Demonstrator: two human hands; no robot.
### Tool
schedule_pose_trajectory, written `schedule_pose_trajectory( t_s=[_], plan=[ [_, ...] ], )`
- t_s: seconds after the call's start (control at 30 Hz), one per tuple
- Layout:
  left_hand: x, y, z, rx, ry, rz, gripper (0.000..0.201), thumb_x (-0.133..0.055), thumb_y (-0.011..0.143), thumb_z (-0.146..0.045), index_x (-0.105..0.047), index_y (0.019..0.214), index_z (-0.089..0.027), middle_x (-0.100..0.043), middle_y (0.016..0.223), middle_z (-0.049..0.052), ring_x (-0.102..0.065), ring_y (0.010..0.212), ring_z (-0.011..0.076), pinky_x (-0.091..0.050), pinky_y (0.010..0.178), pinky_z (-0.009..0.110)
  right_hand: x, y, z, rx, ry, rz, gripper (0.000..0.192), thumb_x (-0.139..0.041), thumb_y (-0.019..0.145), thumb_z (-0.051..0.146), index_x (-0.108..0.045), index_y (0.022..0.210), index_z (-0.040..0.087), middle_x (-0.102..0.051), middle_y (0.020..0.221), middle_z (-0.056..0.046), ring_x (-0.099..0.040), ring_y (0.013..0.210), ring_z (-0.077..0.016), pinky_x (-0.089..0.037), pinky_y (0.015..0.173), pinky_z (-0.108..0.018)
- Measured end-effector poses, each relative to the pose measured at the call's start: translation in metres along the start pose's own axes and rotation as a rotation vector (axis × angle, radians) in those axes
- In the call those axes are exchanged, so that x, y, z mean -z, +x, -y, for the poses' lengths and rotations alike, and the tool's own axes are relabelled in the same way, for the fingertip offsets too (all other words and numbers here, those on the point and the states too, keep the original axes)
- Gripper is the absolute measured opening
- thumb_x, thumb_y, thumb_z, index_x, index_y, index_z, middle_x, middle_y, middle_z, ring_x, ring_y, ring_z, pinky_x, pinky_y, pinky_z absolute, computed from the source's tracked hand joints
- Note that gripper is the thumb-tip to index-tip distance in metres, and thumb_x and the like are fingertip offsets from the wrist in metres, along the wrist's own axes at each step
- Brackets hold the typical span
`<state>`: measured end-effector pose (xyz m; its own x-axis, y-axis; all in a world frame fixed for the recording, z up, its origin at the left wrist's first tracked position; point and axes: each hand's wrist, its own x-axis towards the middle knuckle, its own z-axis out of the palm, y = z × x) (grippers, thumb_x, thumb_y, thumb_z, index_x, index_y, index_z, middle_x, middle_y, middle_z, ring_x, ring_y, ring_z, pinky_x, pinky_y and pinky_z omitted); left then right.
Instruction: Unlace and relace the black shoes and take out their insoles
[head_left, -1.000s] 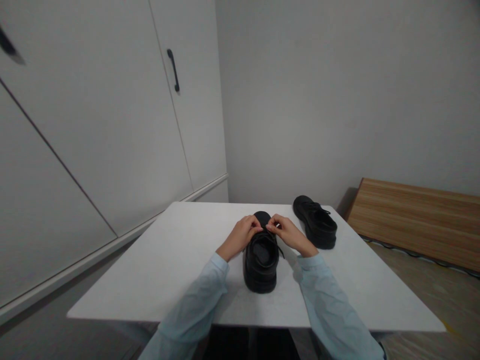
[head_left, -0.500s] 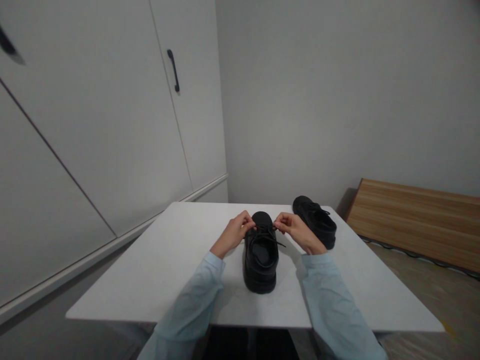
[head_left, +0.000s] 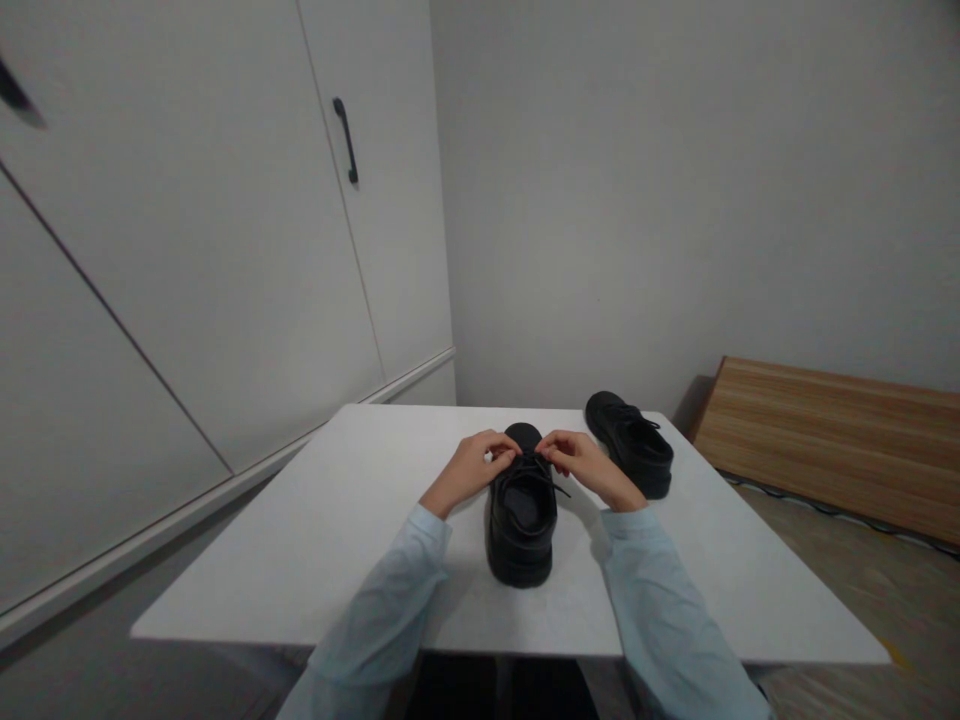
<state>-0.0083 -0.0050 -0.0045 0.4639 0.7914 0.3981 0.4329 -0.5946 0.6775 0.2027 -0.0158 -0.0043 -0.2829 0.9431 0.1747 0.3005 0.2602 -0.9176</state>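
Note:
A black lace-up shoe (head_left: 523, 545) stands upright on the white table in front of me, its toe pointing away. Over its front part, my left hand (head_left: 480, 464) pinches the black shoelace (head_left: 534, 466) from the left side. My right hand (head_left: 577, 462) pinches the lace from the right, thumb and fingers close together. Both sets of fingertips meet near the middle of the lacing, a small gap between them. A loose lace end hangs out to the right below my right hand. The exact grip on the thin lace is partly hidden by the fingers.
A second black shoe (head_left: 634, 445) rests at the table's far right corner, toe away. The white table (head_left: 315, 560) spans the view's lower part. White cabinet doors (head_left: 225, 250) rise on the left, a grey wall stands behind, and a wooden panel (head_left: 832, 440) leans at right.
Both hands have moved inward along the laces, toward each other over the middle of the shoe. The shoe itself stays in place.

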Motion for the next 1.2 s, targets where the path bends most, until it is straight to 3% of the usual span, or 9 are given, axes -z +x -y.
schedule_pose_trajectory(
  t_s=[0.13,0.33,0.77,1.2],
  plan=[
    [-0.009,0.003,-0.004,-0.005,0.026,-0.061,0.021,-0.061,0.081,-0.037,-0.07,0.085,-0.018,-0.065,0.082,0.004,-0.058,0.078,0.0165,-0.044,0.073,0.026,-0.007,0.004,-0.001,0.082,-0.096,-0.073,0.029,-0.057,0.08,0.044,-0.058,0.071,0.017,-0.052,0.063,0.001,-0.046,0.058,-0.0115,-0.033,0.053,-0.024],
    [-0.017,0.005,-0.004,0.004,0.019,-0.108,0.014,-0.064,0.08,-0.03,-0.065,0.076,-0.017,-0.063,0.077,0.002,-0.057,0.075,0.0156,-0.043,0.07,0.026,-0.014,0.007,-0.003,0.163,-0.169,-0.128,0.028,-0.061,0.079,0.042,-0.052,0.067,0.019,-0.052,0.066,0.002,-0.047,0.064,-0.0134,-0.035,0.059,-0.025],
    [-0.013,0.002,-0.004,0.051,0.126,-0.038,0.008,-0.051,0.084,-0.018,-0.051,0.077,-0.018,-0.057,0.079,0.002,-0.053,0.077,0.0162,-0.041,0.073,0.028,-0.001,0.005,-0.009,0.187,-0.251,-0.161,0.031,-0.065,0.076,0.043,-0.051,0.063,0.019,-0.05,0.074,0.0,-0.049,0.07,-0.0152,-0.039,0.062,-0.027],
    [0.001,0.0,0.009,0.104,0.19,0.051,0.011,-0.051,0.085,-0.023,-0.052,0.075,-0.018,-0.059,0.077,0.002,-0.053,0.074,0.0163,-0.038,0.068,0.027,0.012,0.005,-0.016,0.172,-0.307,-0.13,0.029,-0.067,0.074,0.037,-0.051,0.058,0.018,-0.053,0.071,-0.001,-0.051,0.07,-0.0152,-0.041,0.065,-0.029]
  ],
)
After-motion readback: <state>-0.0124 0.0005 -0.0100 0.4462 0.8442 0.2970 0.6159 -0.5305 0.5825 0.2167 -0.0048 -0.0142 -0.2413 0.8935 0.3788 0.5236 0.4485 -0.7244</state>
